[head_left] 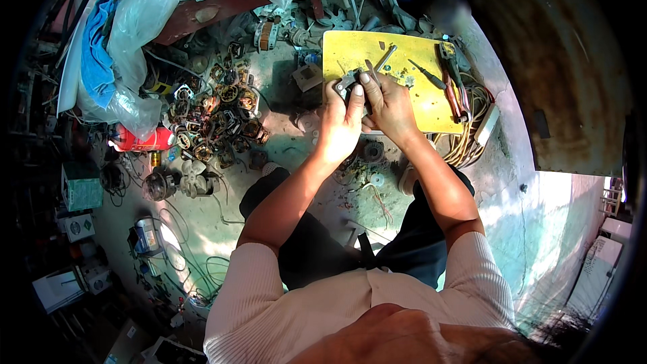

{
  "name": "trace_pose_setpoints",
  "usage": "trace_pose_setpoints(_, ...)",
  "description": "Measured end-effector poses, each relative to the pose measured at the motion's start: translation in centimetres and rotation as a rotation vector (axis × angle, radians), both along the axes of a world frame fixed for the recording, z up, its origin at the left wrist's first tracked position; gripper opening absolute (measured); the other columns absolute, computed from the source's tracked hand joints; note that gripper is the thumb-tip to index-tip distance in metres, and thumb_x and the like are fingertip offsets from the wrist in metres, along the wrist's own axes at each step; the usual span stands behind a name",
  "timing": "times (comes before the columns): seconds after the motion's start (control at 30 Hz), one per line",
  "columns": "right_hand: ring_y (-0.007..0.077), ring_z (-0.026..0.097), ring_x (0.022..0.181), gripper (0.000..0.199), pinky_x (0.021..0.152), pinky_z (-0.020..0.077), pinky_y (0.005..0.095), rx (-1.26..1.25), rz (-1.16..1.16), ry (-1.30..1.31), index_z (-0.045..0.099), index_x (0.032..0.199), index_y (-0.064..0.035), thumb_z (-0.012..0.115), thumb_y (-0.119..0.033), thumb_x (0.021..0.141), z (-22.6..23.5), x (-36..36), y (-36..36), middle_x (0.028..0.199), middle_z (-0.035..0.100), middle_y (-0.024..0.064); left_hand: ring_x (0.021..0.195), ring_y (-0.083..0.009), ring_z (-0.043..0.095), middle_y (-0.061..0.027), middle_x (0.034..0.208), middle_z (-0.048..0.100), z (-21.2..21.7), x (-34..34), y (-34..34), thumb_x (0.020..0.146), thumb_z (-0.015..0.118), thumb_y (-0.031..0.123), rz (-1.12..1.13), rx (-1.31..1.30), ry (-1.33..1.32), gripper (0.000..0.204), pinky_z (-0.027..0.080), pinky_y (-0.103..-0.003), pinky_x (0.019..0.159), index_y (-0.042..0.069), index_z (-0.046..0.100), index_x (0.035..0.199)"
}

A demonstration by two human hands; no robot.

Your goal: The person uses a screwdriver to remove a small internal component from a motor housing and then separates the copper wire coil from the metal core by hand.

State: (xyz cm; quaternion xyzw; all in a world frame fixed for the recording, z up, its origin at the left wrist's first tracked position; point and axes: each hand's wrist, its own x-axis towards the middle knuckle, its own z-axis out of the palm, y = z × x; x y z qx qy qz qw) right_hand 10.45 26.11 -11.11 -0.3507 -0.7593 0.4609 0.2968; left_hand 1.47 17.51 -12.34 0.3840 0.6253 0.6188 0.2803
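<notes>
Both my hands are together over the near left part of a yellow board (428,111). My left hand (342,121) is closed around a small dark metal part (346,85), with the thumb along its side. My right hand (394,109) presses its thumb and fingers against the same part. A thin metal piece (371,67) sticks up by the right thumb; whether that hand grips it, I cannot tell. Just beyond lies a metal rod-like tool (387,57). Farther right on the board are a dark-handled screwdriver (429,75) and red-handled pliers (455,87).
Coiled cable (475,118) and a white power strip (486,125) lie right of the board. A heap of copper-wound motor parts (222,104) covers the floor at left, near a fan blade (194,176) and a red bottle (145,139). A rusty panel (573,67) stands at right.
</notes>
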Motion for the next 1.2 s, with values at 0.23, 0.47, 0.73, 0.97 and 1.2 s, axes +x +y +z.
trace_pose_setpoints(0.23, 0.0268, 0.063, 0.056, 0.032, 0.056, 0.0488, 0.0359, -0.21, 0.021, -0.018, 0.065, 0.096, 0.0004, 0.055, -0.03, 0.098, 0.0, 0.1, -0.1, 0.066, 0.062, 0.0182, 0.05, -0.0105, 0.057, -0.0092, 0.089, 0.059, -0.1, -0.1, -0.1, 0.103, 0.046, 0.029, -0.055, -0.039, -0.14, 0.032, 0.048, -0.024, 0.041, 0.002, 0.035, 0.117)
trace_pose_setpoints(0.47, 0.0281, 0.062, 0.057, 0.031, 0.056, 0.0483, 0.0368, -0.08, -0.021, 0.051, 0.066, 0.093, 0.0013, 0.057, -0.028, 0.097, -0.7, 0.3, 0.0, 0.067, 0.062, 0.0188, 0.05, -0.0106, 0.055, -0.0099, 0.098, 0.055, -0.6, -0.9, -0.1, 0.103, 0.045, 0.026, -0.159, -0.029, -0.273, 0.03, 0.047, -0.024, 0.043, 0.004, 0.034, 0.12)
trace_pose_setpoints(0.73, 0.0271, 0.063, 0.065, 0.042, 0.064, 0.0485, 0.0375, -0.086, 0.031, -0.084, 0.068, 0.1, 0.0003, 0.052, -0.039, 0.099, -0.4, 0.8, 1.2, 0.07, 0.062, 0.0197, 0.112, -0.0236, 0.062, -0.0131, 0.131, 0.054, -0.1, -5.4, 0.2, 0.102, 0.031, 0.052, -0.615, -0.186, -0.965, 0.061, 0.057, -0.041, 0.088, 0.008, 0.034, 0.143)
trace_pose_setpoints(0.97, 0.0085, 0.045, 0.065, 0.056, 0.055, 0.0395, 0.0243, -0.679, 0.115, 0.335, 0.058, 0.123, 0.0013, 0.027, -0.042, 0.105, 1.2, 2.1, 3.6, 0.085, 0.056, 0.0034, 0.13, -0.0442, 0.043, -0.0217, 0.142, 0.045, -1.2, -7.2, 0.3, 0.104, 0.03, 0.039, -0.569, 0.109, -1.527, 0.054, 0.041, -0.052, 0.108, 0.001, 0.037, 0.142)
trace_pose_setpoints(1.2, 0.0193, 0.059, 0.085, 0.041, 0.076, 0.0575, 0.0329, -1.681, 0.083, 0.889, 0.046, 0.125, 0.0029, 0.038, -0.031, 0.105, -0.8, 2.4, 3.3, 0.102, 0.056, 0.018, 0.136, -0.053, 0.029, -0.0258, 0.145, 0.039, 0.9, -8.5, 0.1, 0.095, 0.044, 0.033, -0.501, 0.271, -1.406, 0.051, 0.023, -0.065, 0.112, 0.004, 0.044, 0.136)
